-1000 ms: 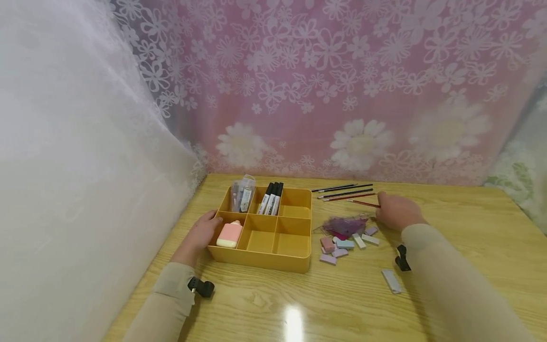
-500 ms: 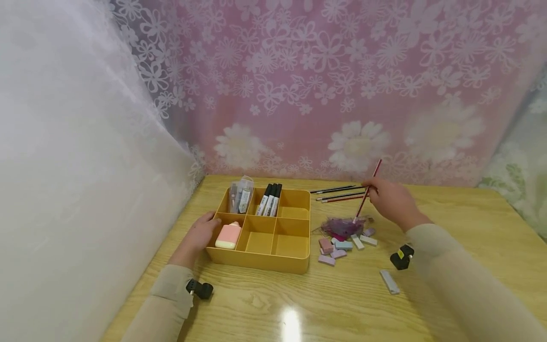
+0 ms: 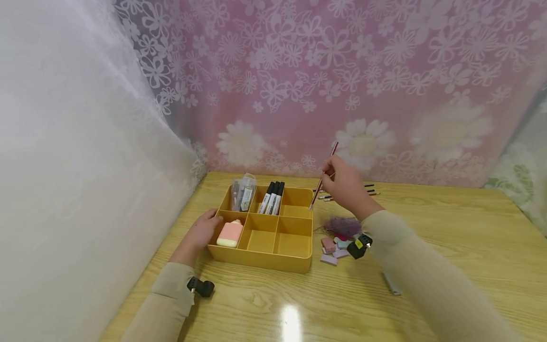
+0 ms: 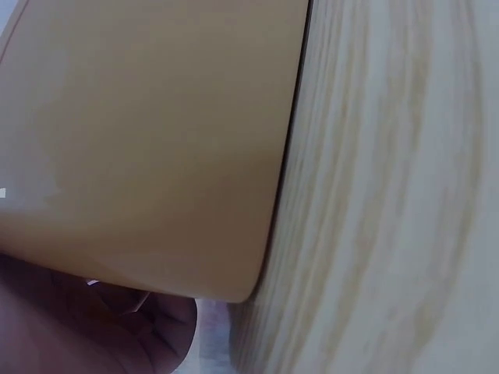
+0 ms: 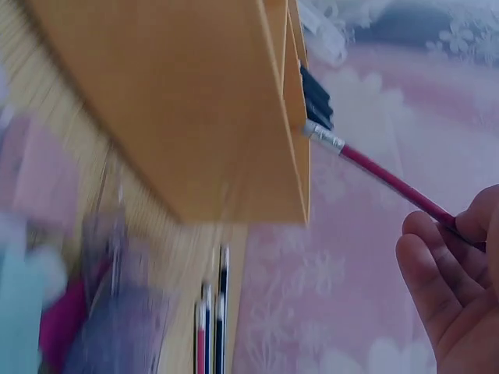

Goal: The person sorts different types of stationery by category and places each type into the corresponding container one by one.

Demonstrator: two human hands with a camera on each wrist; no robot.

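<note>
Between thumb and fingers, my right hand [image 3: 347, 184] pinches a red pencil [image 3: 316, 194]. The pencil slants with its metal-banded eraser end low, right at the right rim of the back right compartment. In the right wrist view, that eraser end [image 5: 321, 135] overlaps the edge of the yellow compartment box [image 3: 265, 261]. My left hand [image 3: 202, 232] grips the left side of the box, thumb over the rim. Black-capped markers [image 3: 271, 198] stand in the back middle compartment, beside clear plastic packs [image 3: 244, 194] at back left. A pink bottle-shaped item [image 3: 231, 233] lies front left.
More pencils [image 5: 209, 331] lie on the table behind my right hand. Right of the box sit a purple mesh pouch [image 3: 343, 227] and several small erasers [image 3: 328, 260], partly hidden by the right wrist camera. A grey block [image 3: 392, 285] lies beside the right sleeve.
My right hand has lifted the red pencil off the table, turned it eraser end down and carried it left to the box. The left hand stays at the box.
</note>
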